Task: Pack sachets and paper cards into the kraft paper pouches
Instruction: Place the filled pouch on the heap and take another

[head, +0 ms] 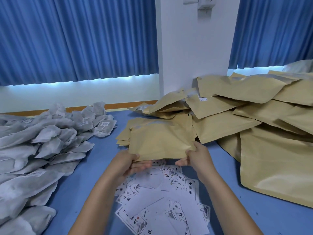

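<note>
Holding one kraft pouch (160, 141) roughly flat in the middle of the frame, pinched at its near edge from both sides. On the left hand (130, 162), thumb pressed on top by the lower-left corner, other fingers stretched out underneath, so the pouch edge sits sandwiched between thumb and fingers. Same deal on the right hand (194, 156): thumb on top at the lower-right corner, fingers tucked under the edge with tips poking toward centre. Not spread wide, not fisted, just a narrow pinch on the paper each side. Far end of the pouch over a small stack of flat pouches (123, 134) just behind it; can't tell whether touching or hovering. Can't tell if the mouth is open either. Right below the hands, lower centre, a messy spread of paper cards (160, 192) with black print and small pictures, lying on the blue table (105, 150). Down the left side, a big heap of grey-white sachets (42, 141), some with little labels. From centre out to the right edge, a sprawling pile of more kraft pouches (254, 107). Across the top, blue curtains (76, 39) with a white wall column (194, 48) between them.
</note>
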A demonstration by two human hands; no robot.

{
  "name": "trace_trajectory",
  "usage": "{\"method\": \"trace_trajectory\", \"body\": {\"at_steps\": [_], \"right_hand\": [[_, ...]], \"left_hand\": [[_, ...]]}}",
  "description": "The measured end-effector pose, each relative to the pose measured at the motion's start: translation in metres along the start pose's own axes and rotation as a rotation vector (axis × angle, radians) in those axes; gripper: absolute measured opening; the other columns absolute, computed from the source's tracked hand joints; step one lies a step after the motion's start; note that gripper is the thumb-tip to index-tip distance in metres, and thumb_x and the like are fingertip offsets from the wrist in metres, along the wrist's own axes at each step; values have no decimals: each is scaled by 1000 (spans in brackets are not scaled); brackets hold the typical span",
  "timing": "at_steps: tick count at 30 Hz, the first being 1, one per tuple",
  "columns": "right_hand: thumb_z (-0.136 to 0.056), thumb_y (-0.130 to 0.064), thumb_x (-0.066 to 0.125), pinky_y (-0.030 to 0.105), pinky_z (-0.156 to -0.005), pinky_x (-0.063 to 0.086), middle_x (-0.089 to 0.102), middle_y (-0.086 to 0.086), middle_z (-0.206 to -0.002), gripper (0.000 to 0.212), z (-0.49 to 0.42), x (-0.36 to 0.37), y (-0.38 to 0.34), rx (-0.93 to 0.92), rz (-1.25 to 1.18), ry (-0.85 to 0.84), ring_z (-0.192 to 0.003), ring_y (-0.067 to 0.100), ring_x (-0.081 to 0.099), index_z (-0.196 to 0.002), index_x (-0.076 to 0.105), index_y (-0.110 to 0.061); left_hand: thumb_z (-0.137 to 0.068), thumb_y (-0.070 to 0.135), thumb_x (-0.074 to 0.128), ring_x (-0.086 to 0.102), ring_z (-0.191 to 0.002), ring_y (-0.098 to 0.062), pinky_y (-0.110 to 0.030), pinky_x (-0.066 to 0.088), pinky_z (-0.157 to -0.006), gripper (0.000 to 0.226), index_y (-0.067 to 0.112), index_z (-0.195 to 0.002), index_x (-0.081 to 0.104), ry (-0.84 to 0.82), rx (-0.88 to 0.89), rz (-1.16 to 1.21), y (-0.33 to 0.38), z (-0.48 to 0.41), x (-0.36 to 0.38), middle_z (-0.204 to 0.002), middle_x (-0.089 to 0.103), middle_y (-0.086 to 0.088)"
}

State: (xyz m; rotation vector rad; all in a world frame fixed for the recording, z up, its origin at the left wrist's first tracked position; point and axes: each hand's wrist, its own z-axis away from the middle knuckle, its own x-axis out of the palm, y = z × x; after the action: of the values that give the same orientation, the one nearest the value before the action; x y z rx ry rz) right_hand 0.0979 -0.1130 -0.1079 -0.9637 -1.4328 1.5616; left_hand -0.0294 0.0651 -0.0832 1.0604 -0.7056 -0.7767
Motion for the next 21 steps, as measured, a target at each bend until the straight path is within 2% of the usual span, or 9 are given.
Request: {"method": "trace_trajectory", "body": {"at_steps": [3,5,9,13,16,18,20,21], "right_hand": [[-98,6,31,26,-60,58,66,17,-54,52,10,5,-13,-49,-104,-47,-51,26,68,-147,26,-11],[-97,8,31,24,-50,55,67,11,-53,53,14,8,-19,-93,-172,-47,-48,26,67,-147,26,-10],[-96,10,33,24,-46,53,70,1,-60,47,22,2,-24,-179,-255,-3,-46,27,65,-138,42,-9],[-96,9,35,20,-40,44,61,11,-62,44,16,-12,-20,-208,-267,96,-38,18,56,-136,44,-7],[-95,9,35,18,-42,45,58,1,-48,45,3,-25,-26,-218,-298,178,-36,14,54,-138,43,-5],[-95,9,36,16,-44,47,58,-1,-42,52,-11,-34,-41,-225,-385,236,-37,11,56,-145,32,-6],[-95,7,39,17,-58,52,64,0,-51,55,-31,-43,-64,-238,-544,229,-46,11,63,-147,23,-1],[-95,5,43,20,-67,54,69,5,-67,57,-45,-46,-75,-251,-661,181,-57,12,68,-148,20,1]], "left_hand": [[-99,-3,37,72,-63,-25,-22,54,-45,16,-2,-104,52,-17,9,-13,11,6,-12,-83,71,-26],[-99,-3,37,72,-62,-24,-22,53,-44,17,-1,-105,52,-33,15,-20,14,9,-16,-83,71,-26],[-99,-2,40,72,-62,-23,-21,53,-45,16,0,-109,52,-101,43,-14,17,17,-15,-86,71,-27],[-99,-2,41,72,-63,-22,-21,55,-48,16,4,-111,50,-158,58,10,28,14,3,-86,71,-26],[-99,-1,39,72,-62,-19,-20,54,-48,23,7,-120,46,-183,81,30,38,0,27,-85,71,-24],[-100,1,39,68,-52,-13,-16,49,-41,26,1,-126,43,-213,79,55,47,-16,47,-80,72,-20],[-101,5,40,67,-50,-12,-14,45,-37,30,-5,-129,39,-286,90,183,64,-38,72,-77,72,-17],[-102,9,40,70,-59,-16,-16,50,-42,31,-5,-129,39,-343,110,311,77,-48,84,-80,72,-19]]}}
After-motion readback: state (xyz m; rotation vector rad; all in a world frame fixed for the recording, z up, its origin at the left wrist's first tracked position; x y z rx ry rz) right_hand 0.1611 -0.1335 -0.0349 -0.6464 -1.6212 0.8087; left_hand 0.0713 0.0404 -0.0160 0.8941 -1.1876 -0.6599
